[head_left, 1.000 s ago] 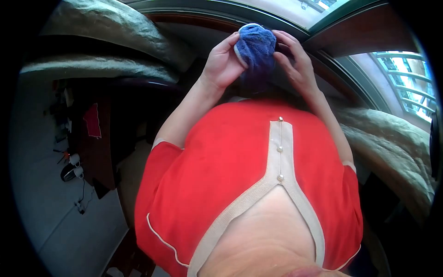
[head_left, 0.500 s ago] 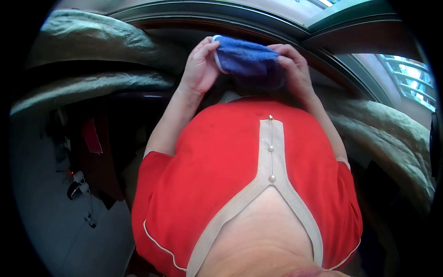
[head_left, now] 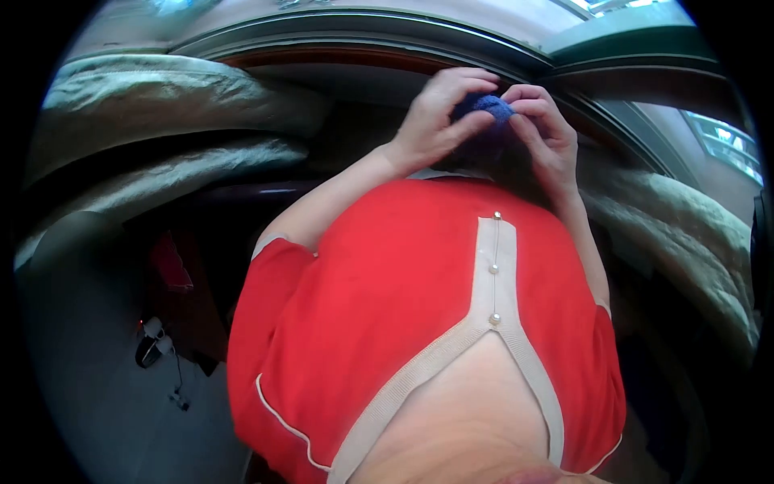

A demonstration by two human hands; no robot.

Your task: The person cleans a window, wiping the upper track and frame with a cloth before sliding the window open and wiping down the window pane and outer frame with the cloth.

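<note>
A fuzzy blue cloth [head_left: 493, 106] sits bunched between two hands, in front of a red shirt [head_left: 387, 282] with beige trim and near a window frame [head_left: 379, 42]. The left hand [head_left: 435, 117] curls thumb and fingers around one side; the right hand [head_left: 552, 145] pinches the other edge between thumb and fingertips. Pale, rumpled fabric [head_left: 161, 93] lies to the left.

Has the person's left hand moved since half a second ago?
Yes. Judged against the window frame's corner, the left hand has moved rightward in the view, closer to that corner and to the right hand.
</note>
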